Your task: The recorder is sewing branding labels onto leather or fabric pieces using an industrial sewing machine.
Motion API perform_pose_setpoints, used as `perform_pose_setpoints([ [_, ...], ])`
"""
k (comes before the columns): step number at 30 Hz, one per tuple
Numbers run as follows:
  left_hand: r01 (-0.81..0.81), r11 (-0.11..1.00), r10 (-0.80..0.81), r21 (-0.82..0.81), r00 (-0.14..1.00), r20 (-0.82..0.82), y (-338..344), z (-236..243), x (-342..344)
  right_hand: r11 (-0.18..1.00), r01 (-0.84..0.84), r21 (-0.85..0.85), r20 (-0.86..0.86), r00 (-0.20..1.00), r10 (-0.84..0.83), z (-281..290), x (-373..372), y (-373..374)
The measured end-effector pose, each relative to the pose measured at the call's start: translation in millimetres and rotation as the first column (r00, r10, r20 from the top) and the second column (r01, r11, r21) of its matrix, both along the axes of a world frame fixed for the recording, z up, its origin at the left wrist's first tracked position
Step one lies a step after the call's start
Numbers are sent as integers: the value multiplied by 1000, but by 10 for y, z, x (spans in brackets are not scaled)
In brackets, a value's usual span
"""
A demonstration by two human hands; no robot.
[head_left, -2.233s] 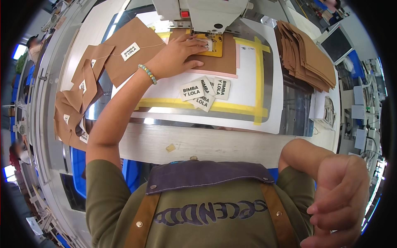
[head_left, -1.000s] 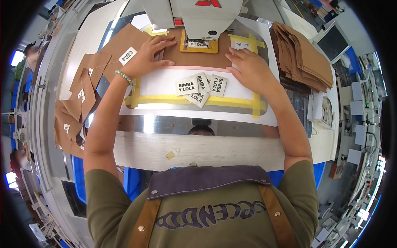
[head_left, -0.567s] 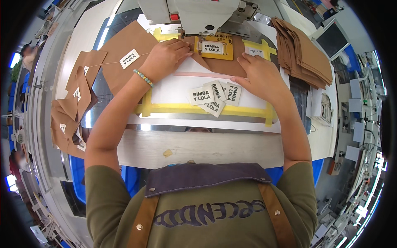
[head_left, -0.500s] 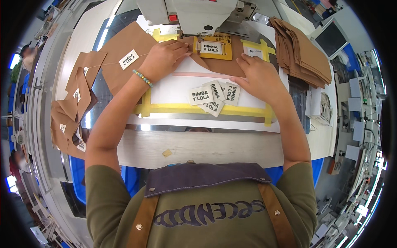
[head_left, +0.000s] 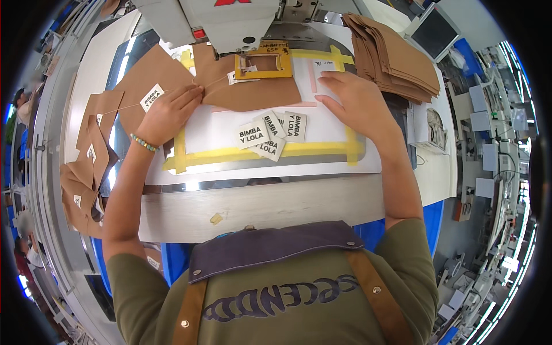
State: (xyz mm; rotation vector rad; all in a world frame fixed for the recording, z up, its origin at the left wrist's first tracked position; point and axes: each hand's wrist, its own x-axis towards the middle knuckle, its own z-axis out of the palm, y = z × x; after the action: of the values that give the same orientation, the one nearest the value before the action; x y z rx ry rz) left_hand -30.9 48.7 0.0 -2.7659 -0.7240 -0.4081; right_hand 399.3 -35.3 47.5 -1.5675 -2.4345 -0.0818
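Observation:
My left hand [head_left: 172, 109] has its fingers pressed together at the left edge of a brown fabric piece [head_left: 259, 95], which lies under the sewing machine head [head_left: 241, 23]. A white label [head_left: 244, 78] on this piece sits partly beneath the yellow clamp frame [head_left: 285, 72]. My right hand [head_left: 359, 103] is open, thumb apart, over the white sheet beside a small taped paper [head_left: 323, 67]; it holds nothing. Several loose white labels [head_left: 295, 127] lie between my hands. A thread runs from the fabric piece past my left hand to another labelled brown piece [head_left: 135, 75].
More labelled brown pieces [head_left: 86, 178] hang in a chain at the left edge. A stack of brown pieces [head_left: 391, 60] lies at the far right, near a monitor [head_left: 435, 31] and a white box [head_left: 431, 129]. Yellow tape [head_left: 264, 151] borders the white sheet.
The brown piece has slid left, its label out of the clamp frame's middle. My left hand moved left with it; my right hand came off the fabric. The whole view shifted slightly.

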Motion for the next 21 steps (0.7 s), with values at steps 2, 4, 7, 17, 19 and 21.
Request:
perform_pose_setpoints([
  [2,129,991,-124,-39,985,118,-105,15,96,1000,20,8,-22,1000,-20,57,127,-24],
  [4,146,985,-121,-92,965,234,-213,52,248,1000,24,10,-55,998,-23,5,121,-5],
  [7,101,962,-7,-254,937,348,-252,61,282,985,-68,157,-45,996,76,-105,-9,18],
  [17,104,986,-67,-131,963,260,-188,50,187,881,-353,317,20,931,366,-342,-472,229],
  [19,106,988,-77,-110,968,239,-181,31,150,847,-432,311,43,896,441,-250,-553,93],
  [21,100,993,-87,-62,979,184,-164,42,144,844,-431,318,46,897,441,-167,-555,47],
])
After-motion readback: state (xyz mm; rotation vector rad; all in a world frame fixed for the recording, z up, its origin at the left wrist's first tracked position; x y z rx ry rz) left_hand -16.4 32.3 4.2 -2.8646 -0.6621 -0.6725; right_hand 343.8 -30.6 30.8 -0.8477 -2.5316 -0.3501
